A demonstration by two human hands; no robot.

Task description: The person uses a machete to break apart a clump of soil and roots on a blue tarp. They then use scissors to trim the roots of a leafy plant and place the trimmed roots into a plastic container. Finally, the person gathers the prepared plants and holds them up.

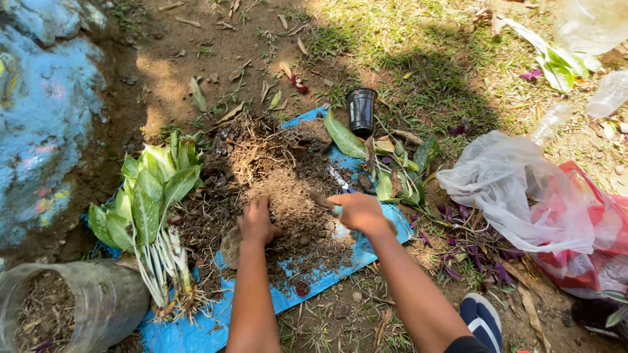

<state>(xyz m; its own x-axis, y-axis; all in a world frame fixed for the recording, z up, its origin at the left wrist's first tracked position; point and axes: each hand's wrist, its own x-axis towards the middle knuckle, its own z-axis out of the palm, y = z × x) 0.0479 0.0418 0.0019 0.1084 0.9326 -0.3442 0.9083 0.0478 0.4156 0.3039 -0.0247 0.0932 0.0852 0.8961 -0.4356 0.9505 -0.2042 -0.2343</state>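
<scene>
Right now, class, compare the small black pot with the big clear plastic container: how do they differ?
The black pot stands upright on the ground beyond the blue sheet; the clear container lies on its side at lower left. The black pot is small and opaque; the clear container is larger, see-through, with soil inside. Both have open mouths.

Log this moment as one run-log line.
left hand: on soil pile | right hand: holding small tool | blue sheet underneath

**Count around the two hands**

Two hands: left hand (pixel 257 224), right hand (pixel 356 212). One soil heap (pixel 275 189) under them. One blue sheet (pixel 196 330) beneath. One uprooted plant bundle (pixel 152 202) left of the left hand. One black pot (pixel 361 111) beyond the right hand.
</scene>
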